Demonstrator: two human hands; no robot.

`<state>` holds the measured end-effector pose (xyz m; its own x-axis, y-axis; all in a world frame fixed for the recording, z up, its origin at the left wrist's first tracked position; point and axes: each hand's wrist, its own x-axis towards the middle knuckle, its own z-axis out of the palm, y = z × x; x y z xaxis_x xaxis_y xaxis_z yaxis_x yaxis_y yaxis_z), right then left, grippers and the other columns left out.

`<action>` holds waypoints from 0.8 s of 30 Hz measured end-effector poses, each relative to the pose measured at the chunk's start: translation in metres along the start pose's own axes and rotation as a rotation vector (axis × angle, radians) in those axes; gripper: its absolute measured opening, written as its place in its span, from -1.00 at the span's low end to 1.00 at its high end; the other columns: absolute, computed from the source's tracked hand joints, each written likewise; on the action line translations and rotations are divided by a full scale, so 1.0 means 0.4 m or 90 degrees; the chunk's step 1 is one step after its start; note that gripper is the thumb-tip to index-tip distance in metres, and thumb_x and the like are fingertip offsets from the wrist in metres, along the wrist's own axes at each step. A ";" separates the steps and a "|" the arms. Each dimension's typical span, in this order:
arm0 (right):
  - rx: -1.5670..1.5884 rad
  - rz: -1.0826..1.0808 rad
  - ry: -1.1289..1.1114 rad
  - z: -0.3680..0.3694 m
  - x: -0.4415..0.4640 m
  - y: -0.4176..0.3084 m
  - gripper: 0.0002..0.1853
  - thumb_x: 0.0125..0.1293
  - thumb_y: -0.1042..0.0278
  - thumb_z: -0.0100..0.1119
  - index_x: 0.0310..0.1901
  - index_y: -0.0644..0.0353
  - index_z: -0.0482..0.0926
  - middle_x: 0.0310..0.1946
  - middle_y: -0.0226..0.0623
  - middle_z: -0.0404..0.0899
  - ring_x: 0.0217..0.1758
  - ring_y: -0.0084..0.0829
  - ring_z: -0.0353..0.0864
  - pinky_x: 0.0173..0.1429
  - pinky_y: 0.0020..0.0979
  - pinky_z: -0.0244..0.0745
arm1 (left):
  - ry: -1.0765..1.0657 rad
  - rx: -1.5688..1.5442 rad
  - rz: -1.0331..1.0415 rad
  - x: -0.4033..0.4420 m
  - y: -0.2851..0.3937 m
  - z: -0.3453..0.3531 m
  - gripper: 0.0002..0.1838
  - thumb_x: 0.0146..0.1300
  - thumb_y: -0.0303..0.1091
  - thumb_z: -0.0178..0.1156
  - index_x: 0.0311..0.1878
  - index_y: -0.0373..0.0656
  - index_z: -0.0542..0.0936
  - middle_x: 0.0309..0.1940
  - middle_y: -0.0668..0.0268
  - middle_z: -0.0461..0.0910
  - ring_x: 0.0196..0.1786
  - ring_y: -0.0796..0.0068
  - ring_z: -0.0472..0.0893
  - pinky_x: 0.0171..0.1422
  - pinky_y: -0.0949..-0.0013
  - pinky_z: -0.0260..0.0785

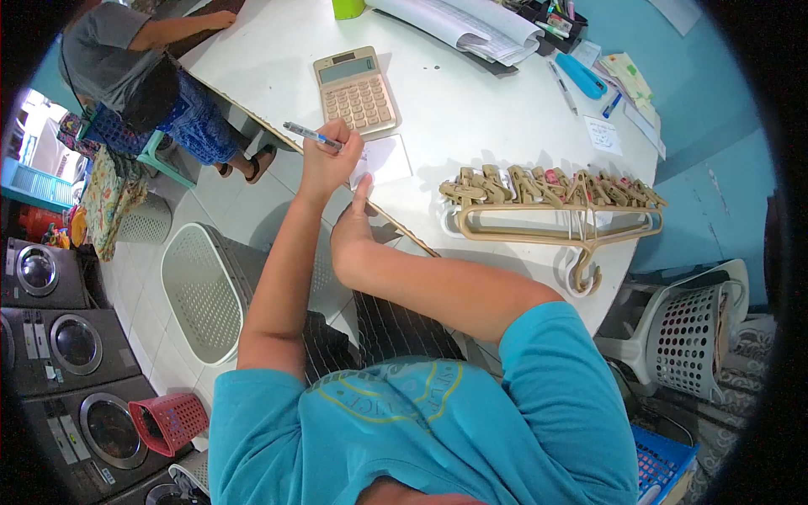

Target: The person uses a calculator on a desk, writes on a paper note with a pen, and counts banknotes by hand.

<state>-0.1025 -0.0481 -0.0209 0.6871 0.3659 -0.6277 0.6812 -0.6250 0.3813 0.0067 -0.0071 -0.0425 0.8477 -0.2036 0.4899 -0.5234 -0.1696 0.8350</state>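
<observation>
My left hand (332, 160) is closed around a pen (301, 131), over the left side of a small white paper (387, 162) on the white table (278, 59). Just below it, my right hand (352, 220) is at the table's edge. One stretched finger or thumb touches the paper's lower left part; its other fingers are mostly hidden. A beige calculator (358, 91) lies just above the paper. To the right are beige hangers (539, 225) with a row of clothespins (551, 187).
Stacked papers (480, 29), a blue case (581, 76) and a pen holder (562, 23) are along the table's far side. A person (135, 59) sits at the upper left. Laundry baskets (198, 290) and washing machines (76, 345) stand at left, a white chair (631, 353) at right.
</observation>
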 end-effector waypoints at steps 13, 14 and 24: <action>-0.003 -0.004 0.010 0.004 0.001 -0.004 -0.45 0.16 0.07 0.22 0.14 0.21 0.60 0.17 -0.02 0.49 0.17 0.07 0.45 0.21 0.73 -0.22 | -0.013 -0.028 -0.025 -0.004 0.000 -0.001 -0.66 0.18 -0.52 0.25 -0.62 -0.18 0.32 -0.68 0.49 0.32 -0.55 0.74 0.26 -0.50 0.52 0.09; -0.004 0.004 0.012 0.005 0.004 -0.004 -0.45 0.16 0.07 0.22 0.14 0.21 0.60 0.16 -0.02 0.50 0.17 0.07 0.45 0.21 0.73 -0.22 | 0.006 -0.033 -0.047 -0.003 -0.008 -0.006 -0.66 0.19 -0.52 0.24 -0.62 -0.18 0.32 -0.67 0.49 0.35 -0.54 0.75 0.28 -0.49 0.54 0.10; -0.018 0.017 0.008 0.010 0.012 -0.007 -0.43 0.17 0.05 0.21 0.17 0.19 0.58 0.19 -0.03 0.48 0.23 0.05 0.43 0.22 0.72 -0.22 | 0.012 -0.114 -0.050 -0.011 -0.010 -0.011 -0.67 0.16 -0.58 0.20 -0.62 -0.17 0.29 -0.65 0.49 0.36 -0.54 0.74 0.29 -0.48 0.53 0.14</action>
<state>-0.1021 -0.0473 -0.0275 0.7076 0.3584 -0.6090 0.6698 -0.6147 0.4165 0.0054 -0.0013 -0.0469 0.8877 -0.1775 0.4247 -0.4331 -0.0092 0.9013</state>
